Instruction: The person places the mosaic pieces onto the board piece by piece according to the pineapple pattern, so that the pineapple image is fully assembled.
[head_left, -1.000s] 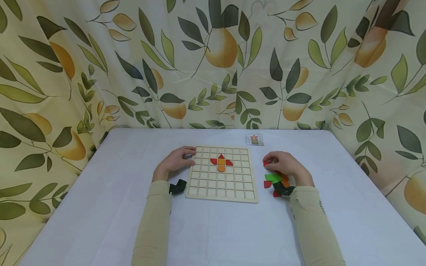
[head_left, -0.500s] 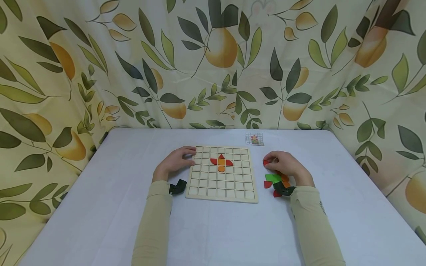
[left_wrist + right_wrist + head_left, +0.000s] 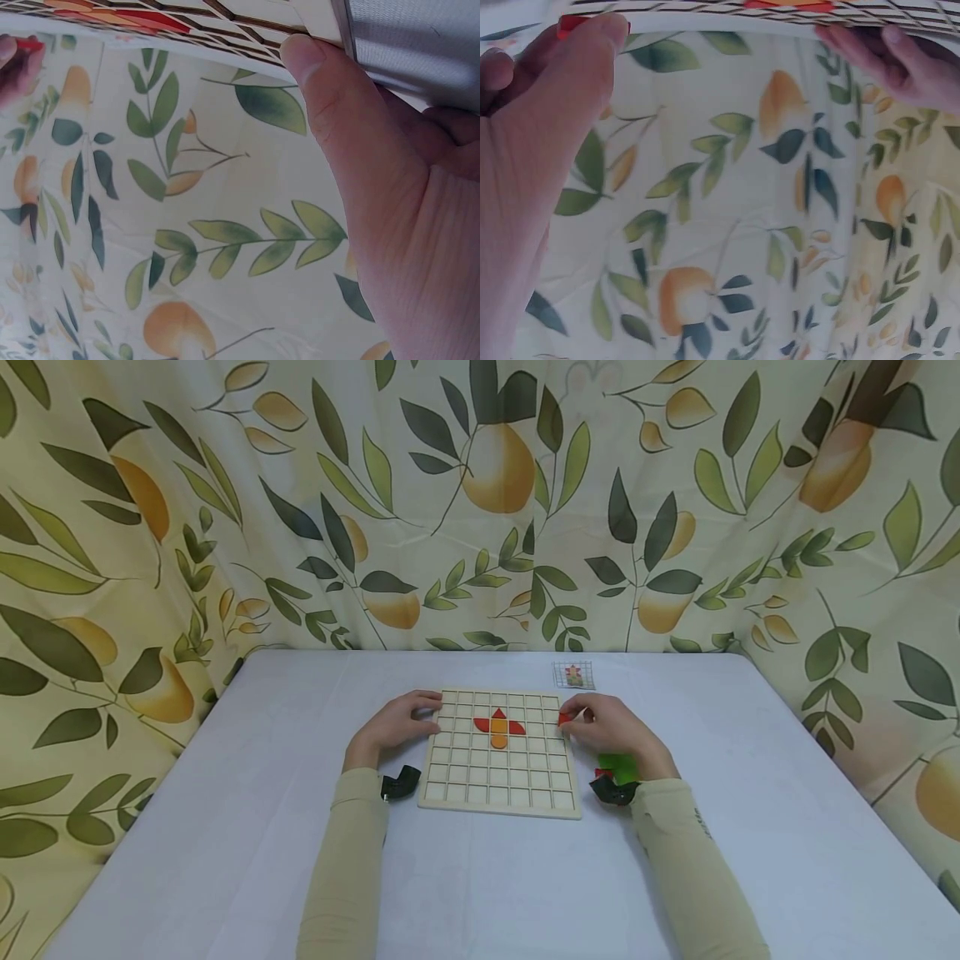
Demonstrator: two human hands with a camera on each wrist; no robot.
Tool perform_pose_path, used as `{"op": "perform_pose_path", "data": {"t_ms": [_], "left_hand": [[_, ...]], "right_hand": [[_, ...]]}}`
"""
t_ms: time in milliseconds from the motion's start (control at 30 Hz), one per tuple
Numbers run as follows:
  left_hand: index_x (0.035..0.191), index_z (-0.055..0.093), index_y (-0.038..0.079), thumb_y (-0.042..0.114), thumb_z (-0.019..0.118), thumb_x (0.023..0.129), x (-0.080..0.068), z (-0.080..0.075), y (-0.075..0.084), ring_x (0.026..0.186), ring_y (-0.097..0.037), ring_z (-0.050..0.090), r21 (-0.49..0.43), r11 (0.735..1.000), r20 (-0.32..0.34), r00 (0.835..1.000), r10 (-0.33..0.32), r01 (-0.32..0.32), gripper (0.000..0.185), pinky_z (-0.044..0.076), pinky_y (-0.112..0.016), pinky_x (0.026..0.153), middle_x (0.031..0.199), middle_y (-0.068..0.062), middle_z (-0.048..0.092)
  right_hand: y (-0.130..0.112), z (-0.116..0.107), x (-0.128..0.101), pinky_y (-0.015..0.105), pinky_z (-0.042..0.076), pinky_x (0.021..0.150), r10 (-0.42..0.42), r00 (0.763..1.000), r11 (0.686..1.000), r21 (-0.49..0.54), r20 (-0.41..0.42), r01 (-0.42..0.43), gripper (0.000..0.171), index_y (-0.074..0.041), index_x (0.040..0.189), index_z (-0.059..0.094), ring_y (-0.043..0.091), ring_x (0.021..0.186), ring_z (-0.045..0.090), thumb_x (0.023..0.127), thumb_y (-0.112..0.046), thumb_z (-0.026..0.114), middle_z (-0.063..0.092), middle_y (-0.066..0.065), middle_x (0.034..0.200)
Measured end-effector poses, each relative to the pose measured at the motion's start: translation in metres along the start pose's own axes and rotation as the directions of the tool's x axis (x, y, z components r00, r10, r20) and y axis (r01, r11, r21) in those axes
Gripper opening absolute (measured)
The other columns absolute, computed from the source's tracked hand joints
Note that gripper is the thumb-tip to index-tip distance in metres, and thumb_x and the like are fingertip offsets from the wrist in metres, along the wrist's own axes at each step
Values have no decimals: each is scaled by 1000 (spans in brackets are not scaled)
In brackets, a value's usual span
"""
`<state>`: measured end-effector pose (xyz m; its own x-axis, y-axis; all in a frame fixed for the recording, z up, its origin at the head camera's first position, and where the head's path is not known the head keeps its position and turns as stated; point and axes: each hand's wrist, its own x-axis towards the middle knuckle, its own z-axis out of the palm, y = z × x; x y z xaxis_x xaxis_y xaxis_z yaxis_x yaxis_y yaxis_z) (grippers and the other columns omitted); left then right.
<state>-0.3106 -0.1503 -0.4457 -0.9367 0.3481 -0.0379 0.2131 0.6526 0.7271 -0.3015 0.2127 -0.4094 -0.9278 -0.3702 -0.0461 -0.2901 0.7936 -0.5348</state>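
Observation:
A wooden grid board (image 3: 450, 777) lies in the middle of the table, with red and orange pieces (image 3: 498, 727) set in its upper rows as a small flower shape. My left hand (image 3: 429, 713) rests against the board's left edge, fingers relaxed; the left wrist view shows its thumb (image 3: 322, 90) pressed to the board's rim (image 3: 315, 21). My right hand (image 3: 576, 718) pinches a small red piece (image 3: 563, 718) at the board's right edge. The same red piece (image 3: 567, 25) peeks out above my thumb in the right wrist view.
Loose pieces lie right of the board: a green one (image 3: 619, 765), a red one (image 3: 602, 772) and a dark curved one (image 3: 613, 792). Another dark curved piece (image 3: 400, 782) sits by my left forearm. A small pattern card (image 3: 573, 674) lies behind the board. Leaf-print curtains surround the table.
My right hand has moved left with the red piece, from the loose pile to the board's right edge. The left hand has stayed still.

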Motion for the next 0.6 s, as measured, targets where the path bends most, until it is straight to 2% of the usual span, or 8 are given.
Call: {"op": "perform_pose_path", "data": {"t_ms": [100, 233, 467, 600], "left_hand": [[125, 57, 15, 29, 67, 83, 0, 0, -1, 137, -17, 29, 1, 1000, -1, 1000, 4, -4, 46, 24, -39, 113, 139, 8, 43], [125, 57, 15, 30, 67, 83, 0, 0, -1, 136, -16, 29, 1, 1000, -4, 1000, -1, 1, 46, 24, -39, 113, 139, 9, 43], [125, 57, 16, 30, 68, 82, 1, 0, -1, 136, -15, 30, -6, 1000, -4, 1000, -10, 10, 46, 25, -38, 113, 138, 10, 44], [126, 57, 17, 30, 68, 82, 0, 0, 0, 137, -15, 28, -14, 1000, 3, 1000, -24, 24, 47, 24, -39, 113, 139, 10, 43]], "right_hand": [[-12, 7, 6, 28, 41, 66, -91, 996, 996, 1, -4, 91, 22, -16, 101, 65, 17, 81, 48, 83, -27, 66, 61, -2, 91], [-26, 15, 13, 27, 44, 68, -157, 987, 988, 11, 20, 156, 23, -16, 103, 65, 16, 80, 50, 83, -26, 67, 62, -4, 93], [-45, 29, 20, 30, 46, 81, -170, 982, 985, 43, 87, 167, 23, -15, 103, 66, 16, 90, 52, 82, -24, 68, 63, -3, 96], [-48, 35, 20, 30, 47, 81, -197, 975, 980, 35, 100, 195, 22, -15, 102, 66, 15, 89, 54, 82, -23, 68, 63, -5, 93]]}}
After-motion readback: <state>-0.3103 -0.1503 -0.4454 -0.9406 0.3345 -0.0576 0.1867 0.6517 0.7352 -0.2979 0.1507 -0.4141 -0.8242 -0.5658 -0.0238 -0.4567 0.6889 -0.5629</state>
